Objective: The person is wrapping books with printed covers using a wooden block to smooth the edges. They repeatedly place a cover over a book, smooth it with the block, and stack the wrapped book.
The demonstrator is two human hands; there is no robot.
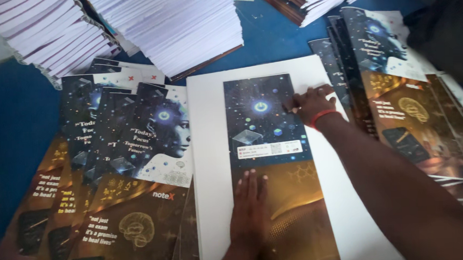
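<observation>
A glossy book cover [265, 123], dark starry blue above and golden brown below, lies face up on a large white sheet [209, 146]. My left hand [250, 204] presses flat on the cover's lower golden half, fingers together. At the cover's upper right edge, my right hand [311, 103], with a red band on the wrist, rests its fingertips along the fold. Neither hand grips anything.
Fanned piles of the same printed covers lie at the left [113, 166] and at the right [396, 86]. Stacks of white page blocks [175, 23] stand along the back. A blue surface [12, 119] shows underneath.
</observation>
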